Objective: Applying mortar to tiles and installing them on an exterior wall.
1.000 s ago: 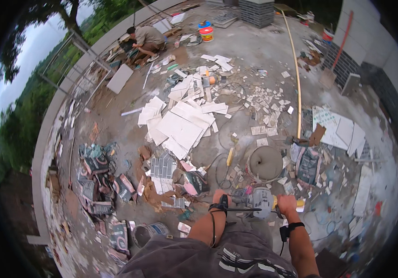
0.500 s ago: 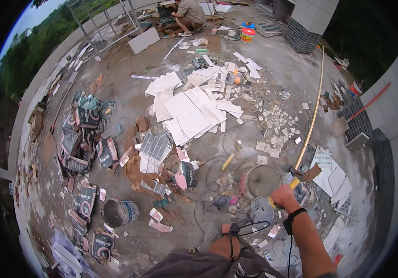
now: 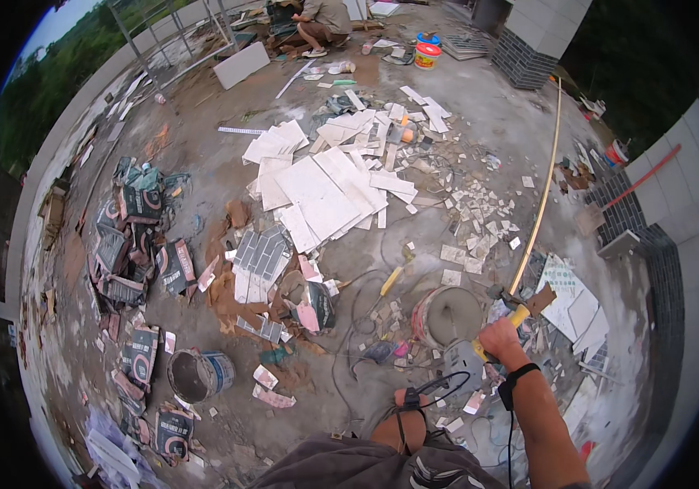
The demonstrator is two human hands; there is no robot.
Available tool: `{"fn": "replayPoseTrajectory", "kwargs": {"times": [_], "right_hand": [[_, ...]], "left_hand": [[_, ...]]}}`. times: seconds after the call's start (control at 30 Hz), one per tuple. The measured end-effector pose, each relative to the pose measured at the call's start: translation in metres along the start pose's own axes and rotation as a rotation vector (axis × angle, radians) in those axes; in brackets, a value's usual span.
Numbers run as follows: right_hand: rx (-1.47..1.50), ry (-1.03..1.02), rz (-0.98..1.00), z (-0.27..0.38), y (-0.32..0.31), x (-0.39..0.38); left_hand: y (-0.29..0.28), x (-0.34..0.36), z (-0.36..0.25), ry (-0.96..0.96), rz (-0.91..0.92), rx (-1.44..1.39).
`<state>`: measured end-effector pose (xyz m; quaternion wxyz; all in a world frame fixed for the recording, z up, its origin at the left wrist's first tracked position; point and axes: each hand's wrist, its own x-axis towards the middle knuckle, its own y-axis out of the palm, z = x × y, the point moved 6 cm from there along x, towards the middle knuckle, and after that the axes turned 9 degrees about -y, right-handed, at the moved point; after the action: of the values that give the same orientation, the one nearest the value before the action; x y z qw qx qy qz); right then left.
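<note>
Yellow handle (image 3: 519, 316) in the right hand (image 3: 499, 339)
Fingers wrapped round it, near a bucket (image 3: 420, 324); left hand (image 3: 400, 397) mostly hidden, grip unclear.

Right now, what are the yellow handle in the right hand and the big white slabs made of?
The yellow handle: probably plastic, smooth-looking and evenly coloured. The white slabs: maybe ceramic tile, dull-faced, thin, straight-edged; stone is possible too.
</note>
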<state>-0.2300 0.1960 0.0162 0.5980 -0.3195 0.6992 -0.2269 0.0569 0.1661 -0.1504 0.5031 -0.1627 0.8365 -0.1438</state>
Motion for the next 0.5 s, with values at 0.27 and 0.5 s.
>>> {"fn": "replayPoseTrajectory", "kwargs": {"times": [0.27, 0.5], "right_hand": [[0.074, 0.111, 0.022, -0.016, 0.025, -0.022], [0.181, 0.225, -0.036, -0.011, 0.054, -0.05]], "left_hand": [[-0.001, 0.006, 0.008, -0.006, -0.008, 0.105], [-0.009, 0.017, 0.002, -0.012, 0.012, 0.225]]}}
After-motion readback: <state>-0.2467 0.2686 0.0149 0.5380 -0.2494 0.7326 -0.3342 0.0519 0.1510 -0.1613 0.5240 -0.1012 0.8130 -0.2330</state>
